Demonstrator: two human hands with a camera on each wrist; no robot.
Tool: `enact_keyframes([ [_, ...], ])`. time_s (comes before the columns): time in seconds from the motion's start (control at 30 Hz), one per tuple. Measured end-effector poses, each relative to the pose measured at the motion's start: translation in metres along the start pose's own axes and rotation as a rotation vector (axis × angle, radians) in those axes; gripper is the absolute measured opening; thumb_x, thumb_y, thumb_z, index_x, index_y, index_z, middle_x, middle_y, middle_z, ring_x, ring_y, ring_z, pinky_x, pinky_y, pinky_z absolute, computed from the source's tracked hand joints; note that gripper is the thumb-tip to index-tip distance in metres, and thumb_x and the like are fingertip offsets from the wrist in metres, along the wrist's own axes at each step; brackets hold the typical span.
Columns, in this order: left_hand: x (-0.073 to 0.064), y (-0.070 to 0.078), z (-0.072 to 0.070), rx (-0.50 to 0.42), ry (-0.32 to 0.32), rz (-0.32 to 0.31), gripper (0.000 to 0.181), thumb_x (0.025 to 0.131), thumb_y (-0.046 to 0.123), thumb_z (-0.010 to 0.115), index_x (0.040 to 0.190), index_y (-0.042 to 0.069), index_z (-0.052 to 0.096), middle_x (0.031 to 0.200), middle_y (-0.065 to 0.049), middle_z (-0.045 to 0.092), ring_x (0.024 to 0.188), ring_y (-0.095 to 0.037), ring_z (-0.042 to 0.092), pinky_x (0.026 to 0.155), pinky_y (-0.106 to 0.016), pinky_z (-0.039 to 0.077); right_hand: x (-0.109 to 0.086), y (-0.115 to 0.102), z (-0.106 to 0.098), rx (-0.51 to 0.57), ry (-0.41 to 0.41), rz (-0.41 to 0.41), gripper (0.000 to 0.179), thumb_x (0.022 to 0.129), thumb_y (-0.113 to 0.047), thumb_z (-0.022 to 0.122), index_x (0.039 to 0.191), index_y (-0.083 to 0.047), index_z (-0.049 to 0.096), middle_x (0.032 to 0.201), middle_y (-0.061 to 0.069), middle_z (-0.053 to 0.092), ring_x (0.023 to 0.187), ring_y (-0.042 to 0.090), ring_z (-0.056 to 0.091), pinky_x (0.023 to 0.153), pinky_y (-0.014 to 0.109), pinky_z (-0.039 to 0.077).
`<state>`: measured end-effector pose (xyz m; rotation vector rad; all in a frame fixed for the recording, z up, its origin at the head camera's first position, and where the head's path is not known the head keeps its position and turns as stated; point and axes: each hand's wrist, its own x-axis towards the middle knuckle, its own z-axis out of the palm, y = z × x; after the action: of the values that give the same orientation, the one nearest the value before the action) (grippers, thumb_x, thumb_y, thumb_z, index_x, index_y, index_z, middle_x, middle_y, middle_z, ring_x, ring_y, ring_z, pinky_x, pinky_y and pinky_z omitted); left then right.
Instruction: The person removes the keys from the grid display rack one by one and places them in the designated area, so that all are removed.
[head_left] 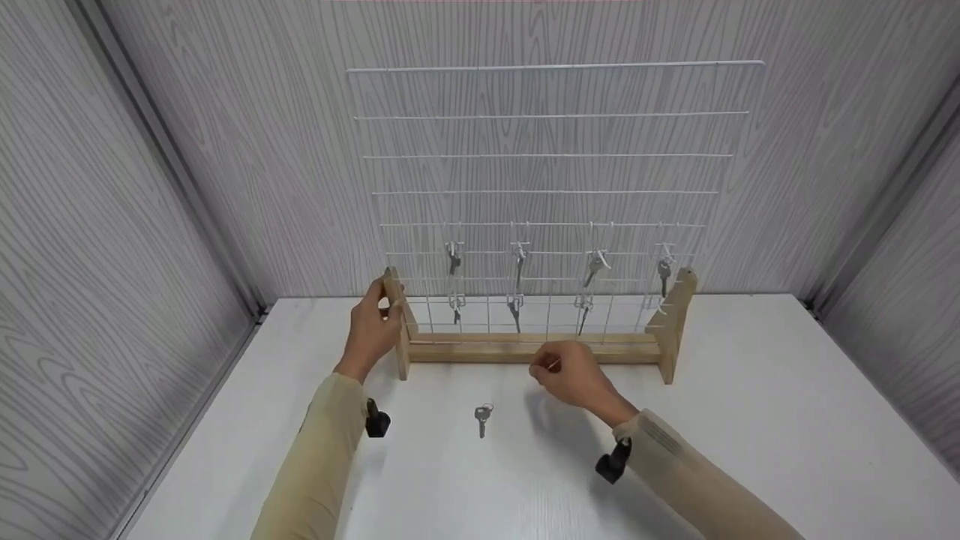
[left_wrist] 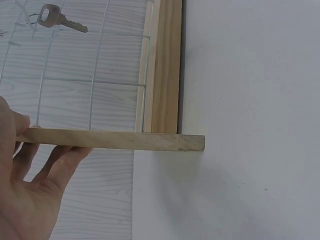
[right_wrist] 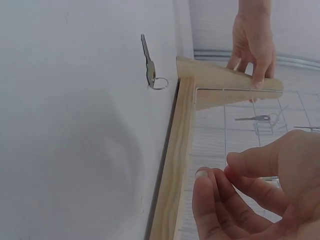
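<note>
My left hand (head_left: 373, 330) grips the upper part of the wooden end support (left_wrist: 110, 139) of a wire grid rack, thumb on one side and fingers on the other. My right hand (head_left: 574, 373) hovers in front of the rack's wooden base bar (head_left: 480, 351). Its fingers are loosely curled, thumb near the fingertips, and no object shows between them in the right wrist view. A loose key (head_left: 482, 420) with a small ring lies on the white table, between the two forearms. Several keys, such as one silver key (head_left: 520, 266), hang from white hooks on the grid.
The white wire grid (head_left: 547, 156) leans up behind the base. Its lower right hook (head_left: 657, 303) bears no visible key. The other wooden end support (head_left: 679, 322) stands at the right. Grey wood-grain panels (head_left: 187, 60) enclose the white table (head_left: 750, 420) at the back and sides.
</note>
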<state>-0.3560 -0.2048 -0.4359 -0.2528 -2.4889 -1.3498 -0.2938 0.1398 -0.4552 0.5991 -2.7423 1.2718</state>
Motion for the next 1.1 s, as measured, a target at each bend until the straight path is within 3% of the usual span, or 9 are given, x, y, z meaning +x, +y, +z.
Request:
enact_keyframes([
  [0.3, 0.001, -0.001, -0.001, -0.009, 0.0, -0.006, 0.053, 0.112, 0.011, 0.048, 0.163, 0.004, 0.037, 0.16, -0.021, 0.05, 0.129, -0.045, 0.065, 0.104, -0.055, 0.061, -0.002, 0.011, -0.028, -0.01, 0.083, -0.02, 0.006, 0.099, -0.006, 0.073, 0.097, -0.007, 0.079, 0.089, 0.005, 0.076, 0.079, 0.016, 0.071, 0.071, 0.034, 0.062],
  [0.73, 0.002, 0.0, -0.001, 0.008, 0.002, 0.003, 0.052, 0.112, 0.011, 0.048, 0.162, 0.004, 0.037, 0.158, -0.021, 0.052, 0.129, -0.045, 0.065, 0.104, -0.054, 0.061, 0.0, 0.017, -0.068, -0.042, 0.233, 0.046, 0.01, 0.099, -0.012, 0.073, 0.103, -0.005, 0.079, 0.097, 0.013, 0.077, 0.084, 0.026, 0.073, 0.069, 0.031, 0.059],
  [0.93, 0.0, 0.001, -0.001, 0.026, 0.002, -0.012, 0.051, 0.112, 0.011, 0.047, 0.162, 0.004, 0.037, 0.158, -0.02, 0.052, 0.129, -0.044, 0.066, 0.106, -0.054, 0.06, 0.003, 0.017, -0.076, -0.01, 0.308, 0.059, 0.013, 0.1, -0.011, 0.072, 0.106, -0.001, 0.078, 0.099, 0.017, 0.077, 0.085, 0.03, 0.074, 0.07, 0.03, 0.058],
  [1.1, 0.001, 0.001, 0.0, 0.028, 0.006, -0.011, 0.052, 0.112, 0.012, 0.048, 0.163, 0.004, 0.037, 0.159, -0.02, 0.052, 0.128, -0.044, 0.066, 0.106, -0.054, 0.06, 0.006, 0.018, -0.076, 0.001, 0.358, 0.092, 0.017, 0.102, -0.013, 0.07, 0.112, -0.001, 0.076, 0.109, 0.018, 0.076, 0.096, 0.033, 0.074, 0.074, 0.028, 0.059],
])
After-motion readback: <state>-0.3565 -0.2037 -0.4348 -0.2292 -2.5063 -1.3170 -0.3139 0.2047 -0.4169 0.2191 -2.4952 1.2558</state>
